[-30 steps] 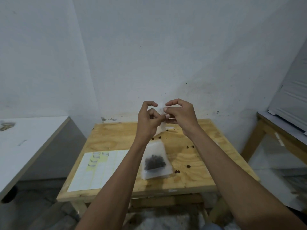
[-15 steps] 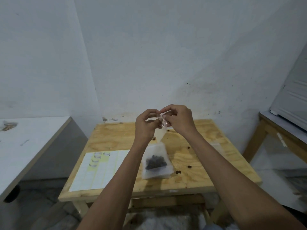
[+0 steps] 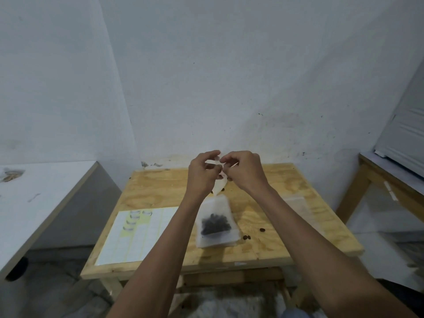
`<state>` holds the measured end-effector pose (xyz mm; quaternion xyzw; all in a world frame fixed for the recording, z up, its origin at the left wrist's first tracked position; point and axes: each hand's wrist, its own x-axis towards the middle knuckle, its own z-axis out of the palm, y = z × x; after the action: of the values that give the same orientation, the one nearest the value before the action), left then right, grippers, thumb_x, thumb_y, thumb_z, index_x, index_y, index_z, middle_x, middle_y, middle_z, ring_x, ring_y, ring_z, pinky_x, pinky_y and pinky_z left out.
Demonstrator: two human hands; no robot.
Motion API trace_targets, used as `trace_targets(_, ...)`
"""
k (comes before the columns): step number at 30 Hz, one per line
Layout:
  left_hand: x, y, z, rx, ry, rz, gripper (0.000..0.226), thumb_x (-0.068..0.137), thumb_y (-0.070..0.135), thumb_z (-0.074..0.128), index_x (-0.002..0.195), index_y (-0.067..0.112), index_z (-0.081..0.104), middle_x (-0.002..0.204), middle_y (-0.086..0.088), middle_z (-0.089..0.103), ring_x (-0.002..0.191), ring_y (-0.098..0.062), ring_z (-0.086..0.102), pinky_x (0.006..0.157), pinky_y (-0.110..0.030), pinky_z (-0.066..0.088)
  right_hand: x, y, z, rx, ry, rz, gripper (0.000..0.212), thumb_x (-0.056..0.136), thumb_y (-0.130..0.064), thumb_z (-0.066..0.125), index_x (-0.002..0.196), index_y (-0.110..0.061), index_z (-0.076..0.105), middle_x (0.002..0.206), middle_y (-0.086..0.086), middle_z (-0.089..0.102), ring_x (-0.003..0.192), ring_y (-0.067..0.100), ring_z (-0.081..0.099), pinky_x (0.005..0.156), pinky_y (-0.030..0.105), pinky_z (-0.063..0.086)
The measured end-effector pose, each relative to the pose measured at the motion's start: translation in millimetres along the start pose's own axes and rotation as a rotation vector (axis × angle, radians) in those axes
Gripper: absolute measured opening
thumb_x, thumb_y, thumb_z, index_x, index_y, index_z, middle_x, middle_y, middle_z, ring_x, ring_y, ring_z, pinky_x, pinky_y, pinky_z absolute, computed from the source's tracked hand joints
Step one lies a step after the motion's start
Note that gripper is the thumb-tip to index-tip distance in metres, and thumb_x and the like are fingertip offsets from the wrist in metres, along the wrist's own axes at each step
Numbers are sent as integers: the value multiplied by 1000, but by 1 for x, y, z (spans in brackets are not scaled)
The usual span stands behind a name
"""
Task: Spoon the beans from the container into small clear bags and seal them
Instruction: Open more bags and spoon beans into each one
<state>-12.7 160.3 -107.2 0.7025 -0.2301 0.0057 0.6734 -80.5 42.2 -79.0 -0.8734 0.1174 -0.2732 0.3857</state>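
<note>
Pinching a small clear bag [image 3: 219,187] between them, the left hand [image 3: 202,174] and right hand [image 3: 244,171] hold it up over the far part of the wooden tabletop [image 3: 160,191], each grip curled round its top edge. Nearer, another bag [image 3: 215,222] lies flat, a dark clump of beans showing through its cloudy plastic, with loose beans [image 3: 247,237] just beside it.

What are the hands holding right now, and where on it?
Both the left hand and right hand pinch a small clear bag at its top edge.
</note>
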Motion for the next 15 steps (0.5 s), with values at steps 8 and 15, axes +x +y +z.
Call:
trace_targets(8, 2, 4, -6, -9, -34, -65, 42, 85, -17, 64, 121, 3, 69, 113, -18, 66, 77, -29, 74, 63, -39, 64, 1, 0, 0, -80, -113, -64, 29, 93, -4, 64, 118, -13, 76, 90, -2, 70, 70, 11, 63, 71, 24, 54)
trace_targets(15, -1, 5, -4, 129, -23, -13, 44, 86, -14, 64, 125, 6, 67, 109, -6, 70, 60, -15, 71, 47, -29, 54, 1, 0, -1, -113, -118, -63, 36, 88, 0, 65, 121, -12, 75, 91, 2, 69, 78, 14, 62, 69, 18, 47)
